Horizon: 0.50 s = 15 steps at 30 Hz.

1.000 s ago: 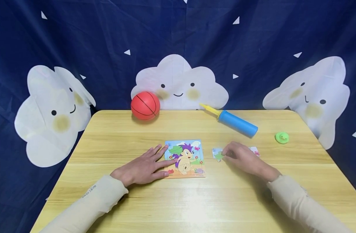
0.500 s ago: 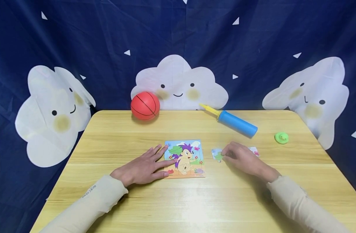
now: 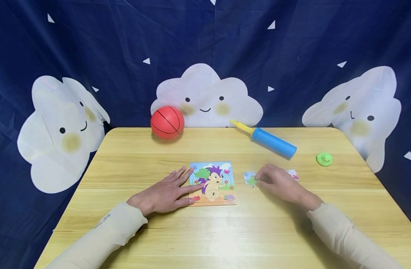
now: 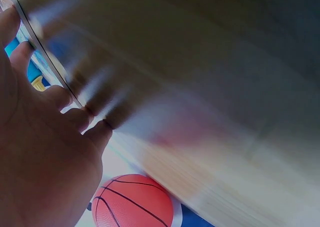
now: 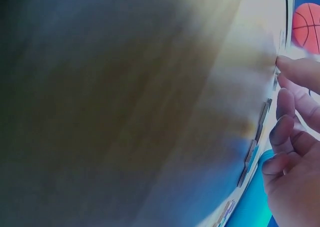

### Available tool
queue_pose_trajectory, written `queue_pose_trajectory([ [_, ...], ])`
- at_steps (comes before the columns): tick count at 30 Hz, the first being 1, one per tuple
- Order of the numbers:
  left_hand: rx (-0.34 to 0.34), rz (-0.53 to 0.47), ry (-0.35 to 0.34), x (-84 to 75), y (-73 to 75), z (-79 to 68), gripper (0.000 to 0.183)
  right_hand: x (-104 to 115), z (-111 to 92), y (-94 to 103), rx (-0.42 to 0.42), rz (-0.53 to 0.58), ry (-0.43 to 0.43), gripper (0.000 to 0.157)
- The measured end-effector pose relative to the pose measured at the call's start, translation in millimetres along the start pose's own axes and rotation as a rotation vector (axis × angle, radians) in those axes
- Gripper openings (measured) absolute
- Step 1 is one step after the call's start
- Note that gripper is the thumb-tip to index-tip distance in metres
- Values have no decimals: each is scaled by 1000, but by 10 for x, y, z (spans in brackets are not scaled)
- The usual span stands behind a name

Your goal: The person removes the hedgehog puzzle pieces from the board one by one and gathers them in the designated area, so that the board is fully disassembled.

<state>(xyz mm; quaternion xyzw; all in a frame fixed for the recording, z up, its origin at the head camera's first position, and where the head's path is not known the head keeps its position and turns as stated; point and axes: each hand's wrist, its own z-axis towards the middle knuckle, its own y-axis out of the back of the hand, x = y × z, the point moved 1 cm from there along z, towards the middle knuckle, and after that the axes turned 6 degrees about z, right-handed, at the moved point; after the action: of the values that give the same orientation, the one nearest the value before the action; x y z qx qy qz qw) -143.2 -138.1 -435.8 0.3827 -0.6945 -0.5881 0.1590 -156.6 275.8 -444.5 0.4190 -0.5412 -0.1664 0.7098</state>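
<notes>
A square hedgehog jigsaw puzzle (image 3: 219, 186) lies flat in the middle of the table in the head view. My left hand (image 3: 168, 190) rests on its left side with fingers spread, covering part of that edge. To the right of the puzzle, my right hand (image 3: 276, 183) pinches a light blue and green puzzle piece (image 3: 249, 178) low at the tabletop; its right part is hidden by the fingers. Behind that hand another puzzle piece (image 3: 294, 175) with a pink butterfly peeks out. The right wrist view catches several thin pieces edge-on beside the curled fingers (image 5: 285, 104).
A red toy basketball (image 3: 167, 122) sits at the back left of the wooden table (image 3: 205, 239). At the back right lies a blue hand pump (image 3: 274, 142) with a yellow nozzle. A green toy duck (image 3: 324, 159) stands near the right edge. A dark blue cloud-print curtain (image 3: 205, 33) hangs behind.
The blue and green puzzle piece has turned slightly and shifted a touch left at my right fingertips. My left hand stays in place on the puzzle.
</notes>
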Motion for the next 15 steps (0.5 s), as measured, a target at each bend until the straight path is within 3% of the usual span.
queue_pose_trajectory([
  [7,1,9,-5,-8,8,12,56,54,6,16,-26,16,-16,13],
  [11,-1,16,-2,-11,25,4,56,246,83,-23,-17,49,-6,11],
  [15,-9,3,-3,-23,50,-3,57,453,200,-148,40,43,48,21],
])
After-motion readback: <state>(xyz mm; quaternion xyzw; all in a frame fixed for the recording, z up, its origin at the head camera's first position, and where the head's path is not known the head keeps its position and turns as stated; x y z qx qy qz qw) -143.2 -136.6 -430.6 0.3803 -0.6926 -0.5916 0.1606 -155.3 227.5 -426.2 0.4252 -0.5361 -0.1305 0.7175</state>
